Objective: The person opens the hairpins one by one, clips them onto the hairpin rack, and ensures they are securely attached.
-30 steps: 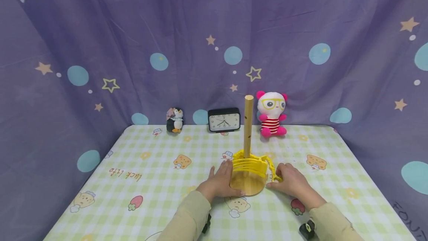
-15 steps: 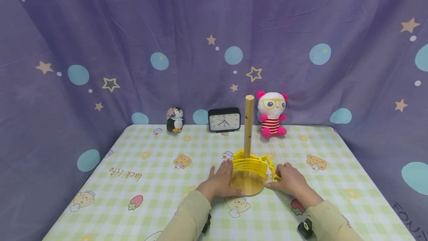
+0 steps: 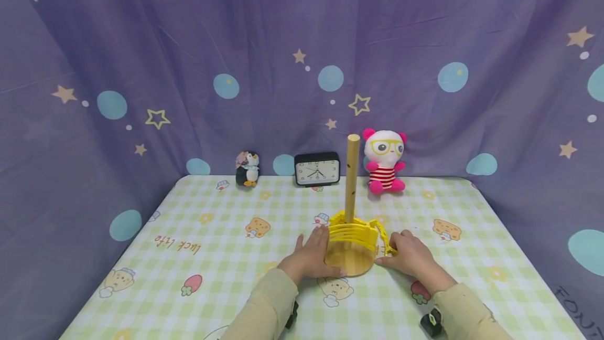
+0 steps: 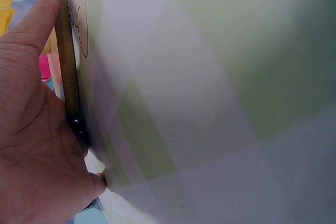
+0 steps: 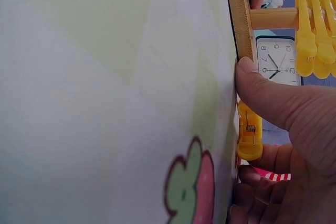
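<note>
A wooden stand with a round base [image 3: 350,262] and upright post [image 3: 351,182] is on the table. Yellow spring clips [image 3: 351,234] ring the lower post, and a strand of them arcs down to the right. My left hand [image 3: 309,260] grips the base's left side, its thumb along the front rim [image 4: 65,51]. My right hand [image 3: 409,256] curls around the end clip of the strand [image 5: 250,132], whose spring shows in the right wrist view. There, my right thumb [image 5: 268,90] reaches the base's edge and the fingers sit at the clip's rounded end.
A penguin figure [image 3: 247,169], a black alarm clock [image 3: 317,169] and a pink-and-white plush panda [image 3: 385,161] line the back of the table. A green checked cloth [image 3: 207,256] with printed pictures covers it. Behind hangs a purple patterned curtain [image 3: 273,41].
My right wrist shifted very slightly to the left early on. Both hands, the stand and the yellow clips otherwise keep their places; the head view drifts a little.
</note>
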### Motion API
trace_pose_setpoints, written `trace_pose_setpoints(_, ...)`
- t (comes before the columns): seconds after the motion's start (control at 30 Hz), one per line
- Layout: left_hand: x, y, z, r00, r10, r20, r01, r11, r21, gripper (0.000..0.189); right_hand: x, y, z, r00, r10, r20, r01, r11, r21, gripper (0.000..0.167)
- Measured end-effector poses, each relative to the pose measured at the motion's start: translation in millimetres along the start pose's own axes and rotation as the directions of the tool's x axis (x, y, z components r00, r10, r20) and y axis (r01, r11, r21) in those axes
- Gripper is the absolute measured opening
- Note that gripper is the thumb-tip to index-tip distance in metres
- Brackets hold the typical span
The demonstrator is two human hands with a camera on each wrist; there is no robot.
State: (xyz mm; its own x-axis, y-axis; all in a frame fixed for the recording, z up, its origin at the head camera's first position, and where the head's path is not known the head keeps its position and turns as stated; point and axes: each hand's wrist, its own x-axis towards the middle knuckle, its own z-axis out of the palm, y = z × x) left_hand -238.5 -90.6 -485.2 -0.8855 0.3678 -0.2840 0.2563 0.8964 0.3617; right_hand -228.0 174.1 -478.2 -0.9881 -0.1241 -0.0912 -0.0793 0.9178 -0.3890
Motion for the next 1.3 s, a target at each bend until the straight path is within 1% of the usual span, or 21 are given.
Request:
trace_pose_setpoints(0.13, -2.2, 1.6, -2.9, 1.000, -0.007, 0.014, 0.007, 1.000, 0.013, 0.118, 0.1, 0, 1, 1.000, 0.006, -0.001, -0.006, 1.000, -0.005, 0.056)
trace_pose_setpoints(0.33, -6.2, 4.0, -7.0, 1.000, -0.002, 0.021, 0.002, 1.000, 0.007, 0.117, -1.0, 1, -1, 1.000, 0.000, 0.003, 0.000, 1.000, 0.009, 0.054)
trace_pose_setpoints(0.43, -7.5, 4.8, -7.8, 1.000, -0.005, 0.025, 0.005, 1.000, 0.008, 0.116, -2.7, 4, -5, 1.000, 0.001, 0.008, -0.002, 0.998, 0.070, 0.048)
trace_pose_setpoints(0.57, -9.5, 5.6, -9.6, 1.000, -0.001, 0.023, 0.001, 1.000, -0.008, 0.116, -5.3, 10, -9, 0.999, 0.035, -0.003, -0.034, 0.983, 0.182, 0.040)
trace_pose_setpoints(0.67, -10.2, 5.5, -9.9, 1.000, 0.001, 0.029, -0.001, 1.000, -0.007, 0.116, -7.8, 18, -12, 0.998, 0.050, -0.033, -0.041, 0.971, 0.234, 0.037)
trace_pose_setpoints(0.83, -7.3, 3.5, -6.9, 1.000, 0.002, 0.025, -0.001, 1.000, -0.010, 0.118, -13.5, 28, -21, 0.991, 0.011, -0.134, 0.024, 0.966, 0.256, 0.034)
trace_pose_setpoints(0.93, -3.9, 1.1, -3.3, 1.000, -0.001, 0.016, 0.001, 1.000, -0.006, 0.118, -18.7, 30, -32, 0.981, -0.016, -0.193, 0.066, 0.965, 0.255, 0.038)
trace_pose_setpoints(0.97, -2.6, 0.2, -2.0, 1.000, -0.003, 0.015, 0.003, 1.000, -0.004, 0.118, -20.9, 30, -36, 0.976, -0.024, -0.217, 0.080, 0.963, 0.258, 0.039)
trace_pose_setpoints(1.07, -0.2, -1.4, 0.7, 1.000, 0.001, 0.001, -0.001, 1.000, -0.011, 0.119, -26.5, 28, -48, 0.949, -0.060, -0.309, 0.137, 0.963, 0.232, 0.037)
trace_pose_setpoints(1.17, 1.9, -2.5, 2.0, 1.000, 0.001, 0.001, -0.001, 1.000, -0.009, 0.119, -31.6, 24, -60, 0.909, -0.106, -0.404, 0.196, 0.962, 0.190, 0.033)
trace_pose_setpoints(1.23, 0.8, -1.7, 1.1, 1.000, 0.000, 0.003, 0.000, 1.000, -0.009, 0.119, -34.4, 19, -64, 0.885, -0.135, -0.445, 0.231, 0.959, 0.167, 0.032)
trace_pose_setpoints(1.3, -0.8, -0.5, -0.3, 1.000, -0.001, 0.009, 0.001, 1.000, -0.007, 0.119, -36.3, 14, -66, 0.855, -0.179, -0.487, 0.280, 0.950, 0.142, 0.031)
